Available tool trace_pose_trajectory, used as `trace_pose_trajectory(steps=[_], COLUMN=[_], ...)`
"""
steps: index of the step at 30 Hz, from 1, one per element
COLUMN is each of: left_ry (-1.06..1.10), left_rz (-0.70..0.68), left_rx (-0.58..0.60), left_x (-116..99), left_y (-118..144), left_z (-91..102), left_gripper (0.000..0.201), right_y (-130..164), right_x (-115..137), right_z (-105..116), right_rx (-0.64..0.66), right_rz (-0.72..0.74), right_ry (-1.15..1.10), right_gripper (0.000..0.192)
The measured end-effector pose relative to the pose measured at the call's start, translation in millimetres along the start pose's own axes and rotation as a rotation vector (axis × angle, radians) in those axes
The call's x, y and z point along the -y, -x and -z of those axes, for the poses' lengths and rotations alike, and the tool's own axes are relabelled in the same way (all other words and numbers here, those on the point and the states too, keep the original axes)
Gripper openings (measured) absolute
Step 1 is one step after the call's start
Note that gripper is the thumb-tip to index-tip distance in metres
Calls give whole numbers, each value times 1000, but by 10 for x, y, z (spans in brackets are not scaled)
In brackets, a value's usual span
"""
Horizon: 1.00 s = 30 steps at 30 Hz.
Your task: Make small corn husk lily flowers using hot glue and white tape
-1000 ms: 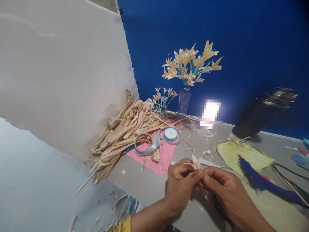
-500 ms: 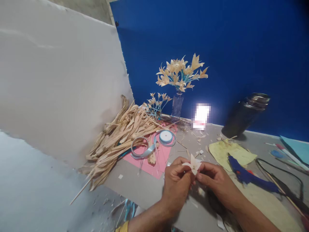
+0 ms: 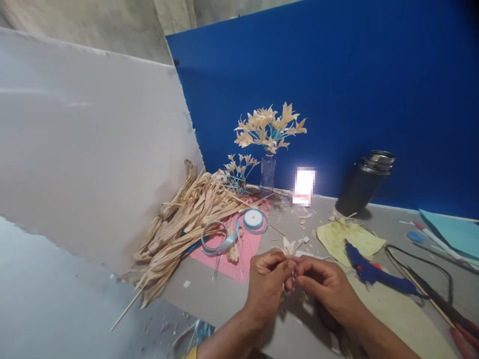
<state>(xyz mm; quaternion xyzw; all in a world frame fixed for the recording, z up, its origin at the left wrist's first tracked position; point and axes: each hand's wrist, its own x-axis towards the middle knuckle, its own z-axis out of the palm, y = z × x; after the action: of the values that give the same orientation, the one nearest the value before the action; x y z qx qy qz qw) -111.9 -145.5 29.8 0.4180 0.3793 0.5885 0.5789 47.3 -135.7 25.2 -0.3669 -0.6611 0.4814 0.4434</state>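
Note:
Between my hands, above the near part of the grey table (image 3: 209,294), is a small cream husk flower (image 3: 289,246) with pointed petals facing up. My left hand (image 3: 266,279) pinches its base between thumb and fingers. From the other side, the fingertips of my right hand (image 3: 324,279) close on the same base, touching the left fingertips. The flower's lower end is hidden by the fingers. To the left, a roll of light blue ribbon (image 3: 253,218) and a loose ribbon ring (image 3: 214,238) lie on pink paper (image 3: 239,267).
Dried husks (image 3: 190,214) heap at the left. Behind stand husk flowers (image 3: 267,127) in a clear vase (image 3: 267,174) and a dark flask (image 3: 364,182). A blue glue gun (image 3: 381,274) with its cord lies right, by yellow paper (image 3: 331,237). Scissors (image 3: 464,324) are at the right edge.
Both hands have shifted slightly left and turned the flower, so its petals now point upward rather than toward me. My fingers have moved below the petals. The view has tilted up a little.

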Motion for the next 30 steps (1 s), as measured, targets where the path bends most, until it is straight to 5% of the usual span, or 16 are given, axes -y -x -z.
trace_pose_trajectory(steps=[3,7,12,21,30], left_ry=[-82,-173,-223,-453,-554], left_rz=[-67,-62,-46,-442,-461], left_rx=[-38,28,22,208,205], left_x=[-72,-95,-95,-340,-188], left_y=[-5,-6,-73,-307,-525], left_z=[-42,-83,-101,-209,-237], left_gripper=[23,10,19,20,33], right_y=[-20,-49,-68,-148,-209], right_x=[-28,-89,-92,-99,-233], right_z=[27,63,77,137,226], right_rx=[18,-134,-228,-250,-279], right_rz=[-12,85,215,160,226], right_ry=[40,118,164,147,299], right_gripper=[17,16,13,24,35])
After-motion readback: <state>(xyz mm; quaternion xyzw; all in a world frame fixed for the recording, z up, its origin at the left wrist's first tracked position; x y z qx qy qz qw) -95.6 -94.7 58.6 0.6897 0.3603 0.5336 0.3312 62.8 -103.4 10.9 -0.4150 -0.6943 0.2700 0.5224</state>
